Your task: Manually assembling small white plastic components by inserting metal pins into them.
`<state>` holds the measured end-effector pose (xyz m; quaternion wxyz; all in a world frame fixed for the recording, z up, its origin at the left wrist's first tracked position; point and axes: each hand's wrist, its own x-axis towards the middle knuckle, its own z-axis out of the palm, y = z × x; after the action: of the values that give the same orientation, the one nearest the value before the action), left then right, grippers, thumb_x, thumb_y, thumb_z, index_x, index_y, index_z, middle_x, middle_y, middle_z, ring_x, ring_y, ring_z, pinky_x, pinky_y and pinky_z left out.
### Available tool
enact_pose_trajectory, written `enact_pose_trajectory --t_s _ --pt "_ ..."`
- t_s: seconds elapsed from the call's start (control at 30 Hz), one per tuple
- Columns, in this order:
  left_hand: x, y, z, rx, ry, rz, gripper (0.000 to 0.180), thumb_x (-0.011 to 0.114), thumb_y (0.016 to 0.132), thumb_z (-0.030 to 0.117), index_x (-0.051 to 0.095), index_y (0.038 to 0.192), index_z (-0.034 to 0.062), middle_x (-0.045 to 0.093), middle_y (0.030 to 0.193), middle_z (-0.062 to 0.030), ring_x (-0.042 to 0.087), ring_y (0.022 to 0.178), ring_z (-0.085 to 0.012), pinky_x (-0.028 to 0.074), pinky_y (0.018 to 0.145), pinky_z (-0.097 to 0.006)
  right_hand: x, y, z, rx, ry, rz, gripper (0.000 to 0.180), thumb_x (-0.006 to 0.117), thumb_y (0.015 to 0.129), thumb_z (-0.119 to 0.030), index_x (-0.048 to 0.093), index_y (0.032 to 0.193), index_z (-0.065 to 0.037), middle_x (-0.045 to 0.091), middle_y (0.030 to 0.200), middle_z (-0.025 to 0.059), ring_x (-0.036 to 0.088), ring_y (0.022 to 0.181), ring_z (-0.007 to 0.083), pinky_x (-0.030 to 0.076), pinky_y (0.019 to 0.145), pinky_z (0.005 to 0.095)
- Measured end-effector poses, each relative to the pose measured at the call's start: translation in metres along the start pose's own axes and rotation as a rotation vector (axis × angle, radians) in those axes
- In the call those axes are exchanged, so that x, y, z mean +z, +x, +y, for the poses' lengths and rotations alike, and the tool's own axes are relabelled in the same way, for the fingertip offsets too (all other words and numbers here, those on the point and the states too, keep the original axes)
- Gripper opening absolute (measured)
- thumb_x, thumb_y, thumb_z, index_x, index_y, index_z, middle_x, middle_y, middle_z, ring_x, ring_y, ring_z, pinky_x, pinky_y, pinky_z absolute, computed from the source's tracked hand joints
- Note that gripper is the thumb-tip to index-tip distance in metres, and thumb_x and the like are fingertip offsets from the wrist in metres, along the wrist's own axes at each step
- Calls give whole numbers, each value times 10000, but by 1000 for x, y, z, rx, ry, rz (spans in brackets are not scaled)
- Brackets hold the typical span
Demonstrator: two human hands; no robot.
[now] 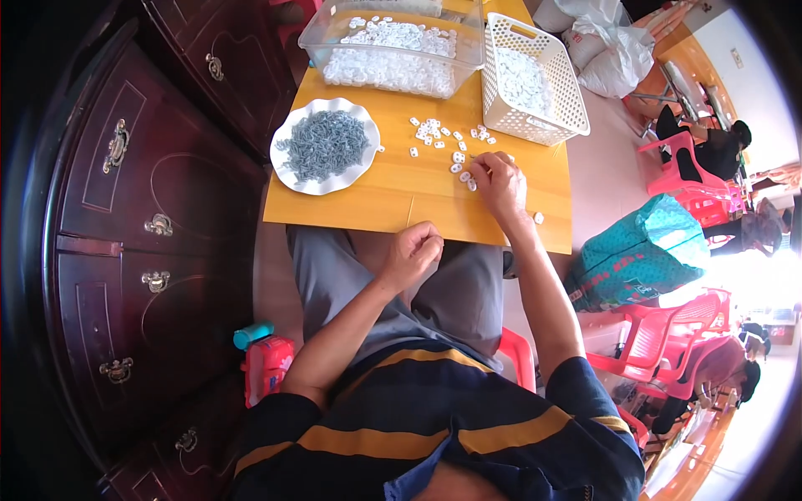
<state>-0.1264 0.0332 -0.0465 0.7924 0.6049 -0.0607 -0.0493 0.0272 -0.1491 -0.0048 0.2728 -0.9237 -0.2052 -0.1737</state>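
My right hand is over the yellow table, fingers bent down and drawn together beside several small white oval plastic pieces with two dark holes. What its fingertips hold, if anything, is hidden. Closed, with thumb against curled fingers, my left hand hovers at the table's front edge above my lap; anything inside it is too small to make out. More white pieces lie scattered farther back. To the left, a white scalloped plate carries a heap of small grey-blue slender pieces.
A clear plastic bin and a white perforated basket, both with white pieces, stand at the back. Dark wooden cabinets line the left. On the right are a teal bag, pink chairs and people at other tables.
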Motion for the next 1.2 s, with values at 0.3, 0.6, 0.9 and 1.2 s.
enact_pose_trajectory --t_s 0.3,0.6,0.9,1.2 --pt "0 1 4 -36 -39 28 142 541 966 45 597 838 19 604 707 -6 552 655 -65 440 610 -238 -14 -9 -4 80 12 -65 127 748 878 -188 779 952 -90 711 907 118 703 791 316 561 734 417" --pt "-3 2 0 -25 -3 14 134 545 962 49 606 844 28 623 715 -6 562 656 -63 447 610 -235 -21 -15 -6 74 -41 -119 127 751 874 -192 782 955 -99 708 931 109 707 799 316 565 740 416" --pt "-2 2 1 -50 -3 21 143 559 968 63 597 834 30 623 712 -7 562 658 -65 444 618 -238 -23 -12 -10 29 -32 -160 109 756 857 -195 756 914 -102 699 911 103 697 868 329 555 784 439" --pt "5 2 4 -58 -14 46 156 560 973 59 596 825 29 623 709 -6 530 626 -55 416 573 -235 -42 -13 -14 -93 95 -8 150 751 879 -113 622 911 -44 685 833 97 690 776 296 542 710 402"
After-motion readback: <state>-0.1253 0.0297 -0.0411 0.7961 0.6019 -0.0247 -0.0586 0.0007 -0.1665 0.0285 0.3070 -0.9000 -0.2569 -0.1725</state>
